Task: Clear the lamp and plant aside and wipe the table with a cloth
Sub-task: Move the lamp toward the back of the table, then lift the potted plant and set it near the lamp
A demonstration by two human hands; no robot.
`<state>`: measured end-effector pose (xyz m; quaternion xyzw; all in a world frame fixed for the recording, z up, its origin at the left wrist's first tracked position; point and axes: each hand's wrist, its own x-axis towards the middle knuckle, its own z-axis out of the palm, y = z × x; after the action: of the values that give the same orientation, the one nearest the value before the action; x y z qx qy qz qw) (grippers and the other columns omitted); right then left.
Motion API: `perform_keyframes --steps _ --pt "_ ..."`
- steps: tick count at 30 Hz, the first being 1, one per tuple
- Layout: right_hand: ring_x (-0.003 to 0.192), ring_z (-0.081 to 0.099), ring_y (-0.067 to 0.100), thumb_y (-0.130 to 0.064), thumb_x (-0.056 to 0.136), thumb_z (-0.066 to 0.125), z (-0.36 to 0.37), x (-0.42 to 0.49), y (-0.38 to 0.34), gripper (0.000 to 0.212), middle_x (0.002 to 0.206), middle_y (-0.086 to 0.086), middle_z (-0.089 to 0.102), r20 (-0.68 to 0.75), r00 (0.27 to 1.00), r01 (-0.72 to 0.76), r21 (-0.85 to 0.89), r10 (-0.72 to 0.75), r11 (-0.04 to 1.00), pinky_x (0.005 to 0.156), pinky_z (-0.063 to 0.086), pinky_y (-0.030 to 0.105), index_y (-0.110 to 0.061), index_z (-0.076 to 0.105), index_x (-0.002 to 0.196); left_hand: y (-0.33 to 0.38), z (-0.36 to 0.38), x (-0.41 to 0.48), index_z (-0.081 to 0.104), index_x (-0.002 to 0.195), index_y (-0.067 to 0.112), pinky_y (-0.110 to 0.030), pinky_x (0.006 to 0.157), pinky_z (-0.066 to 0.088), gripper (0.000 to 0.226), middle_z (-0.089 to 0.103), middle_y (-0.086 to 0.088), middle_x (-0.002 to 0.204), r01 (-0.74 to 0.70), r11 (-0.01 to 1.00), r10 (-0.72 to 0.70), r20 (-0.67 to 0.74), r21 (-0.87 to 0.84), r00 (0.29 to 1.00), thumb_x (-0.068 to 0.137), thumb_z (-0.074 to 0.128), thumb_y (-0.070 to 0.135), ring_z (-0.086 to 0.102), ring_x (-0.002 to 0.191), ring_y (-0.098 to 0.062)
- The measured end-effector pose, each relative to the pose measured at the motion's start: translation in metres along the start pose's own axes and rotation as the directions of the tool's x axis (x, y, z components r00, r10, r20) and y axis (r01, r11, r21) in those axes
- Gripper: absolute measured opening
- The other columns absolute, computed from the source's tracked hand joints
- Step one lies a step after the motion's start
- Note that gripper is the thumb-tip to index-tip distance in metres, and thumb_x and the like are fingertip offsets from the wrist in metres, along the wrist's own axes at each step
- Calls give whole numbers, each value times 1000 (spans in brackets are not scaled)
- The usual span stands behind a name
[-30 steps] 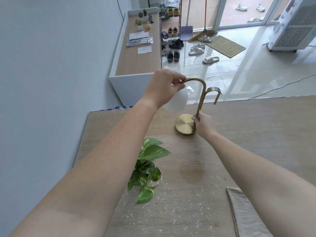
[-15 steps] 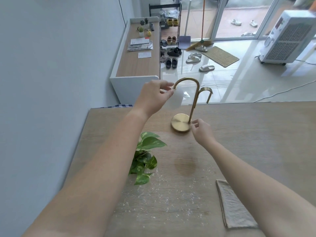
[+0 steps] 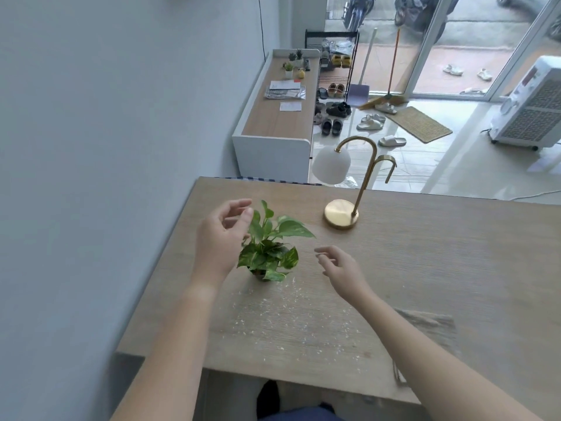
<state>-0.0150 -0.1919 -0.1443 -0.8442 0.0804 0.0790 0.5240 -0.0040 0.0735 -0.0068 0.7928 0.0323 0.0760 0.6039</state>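
A brass lamp (image 3: 341,214) with a white globe shade stands upright near the far edge of the wooden table (image 3: 440,253), with neither hand on it. A small leafy green plant (image 3: 268,250) sits left of centre. My left hand (image 3: 218,238) hovers open just left of the plant, fingers curled near its leaves. My right hand (image 3: 341,267) is open to the plant's right, a short gap away. A grey cloth (image 3: 431,326) lies at the right, partly hidden by my right forearm. White crumbs (image 3: 288,323) are scattered in front of the plant.
A grey wall runs along the table's left side. Beyond the far edge are a low white cabinet (image 3: 277,123), shoes on the tiled floor, a broom and a white air cooler (image 3: 534,107).
Both hands let go of the lamp, which now stands at the far edge. They have pulled back toward the plant, one on each side of it.
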Motion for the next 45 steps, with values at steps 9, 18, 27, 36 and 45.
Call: perform_keyframes --steps 9,18,27,36,45 --pt "117 65 9 -9 109 48 69 -18 -11 37 136 -2 67 117 990 -89 72 80 993 100 61 45 -16 59 144 -119 -28 -41 69 120 29 -37 82 61 23 71 -4 126 418 896 -432 -75 -147 899 112 49 19 69 109 -25" --pt "117 67 13 -3 104 53 105 -17 -26 36 117 -14 75 100 974 -227 386 204 894 99 57 37 -30 72 120 -178 -3 -21 62 129 36 -48 118 48 35 65 3 145 585 807 -532 325 -86 782 109 56 7 63 129 -18" --pt "126 68 26 -38 98 53 127 -12 -10 41 138 10 69 39 933 -274 718 357 639 105 58 53 -19 71 130 -186 -8 -14 65 138 39 -48 120 46 43 68 10 144 587 778 -488 372 -222 789 110 39 59 64 133 -12" --pt "125 69 28 -21 110 45 133 -9 -19 25 116 -5 78 50 918 -278 790 393 546 112 50 56 -28 68 114 -186 -8 -14 53 145 45 -30 109 47 51 59 16 152 607 768 -465 473 -206 749 106 30 68 55 140 -6" --pt "131 66 22 -24 111 46 131 -4 -19 25 127 -2 76 46 922 -285 751 383 596 111 50 48 -18 67 123 -176 -5 -7 55 139 55 -44 122 40 52 59 15 152 611 759 -457 486 -223 745 100 29 77 51 144 -7"
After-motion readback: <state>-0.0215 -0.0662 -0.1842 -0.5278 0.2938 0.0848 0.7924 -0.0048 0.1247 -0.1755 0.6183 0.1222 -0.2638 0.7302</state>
